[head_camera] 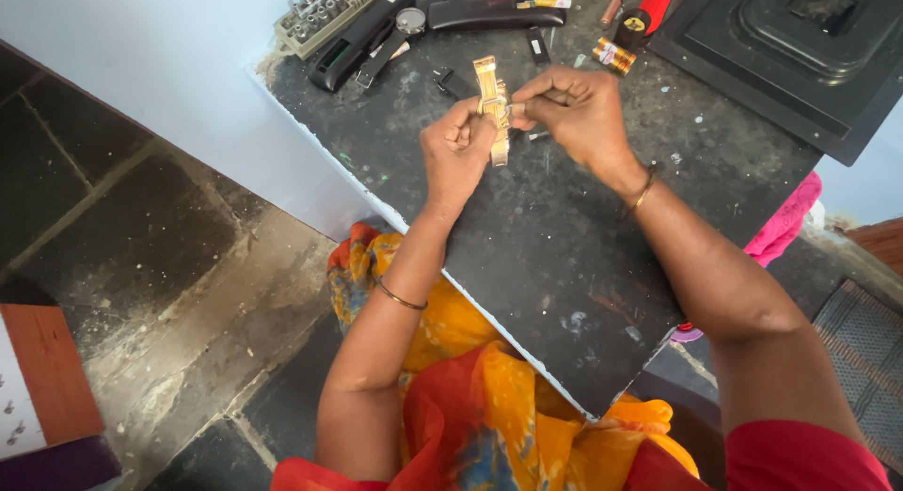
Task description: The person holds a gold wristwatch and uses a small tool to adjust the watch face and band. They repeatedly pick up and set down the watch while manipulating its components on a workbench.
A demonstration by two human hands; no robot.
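Observation:
A gold metal watch band [492, 96] is held upright above a dark, stained work board [555, 256]. My left hand [454, 155] grips its lower part with closed fingers. My right hand [576, 110] pinches the band's side from the right, and a thin tool seems to sit between its fingers, though I cannot make it out. Both wrists wear thin bangles. The watch face is hidden by my fingers.
At the board's far edge lie a tray of small metal bits [324, 16], a black strap watch [400, 35], a long black case [494, 13], small batteries [613, 55] and a red-handled tool [649, 11]. A black moulded tray [800, 49] sits far right. Stone floor lies left.

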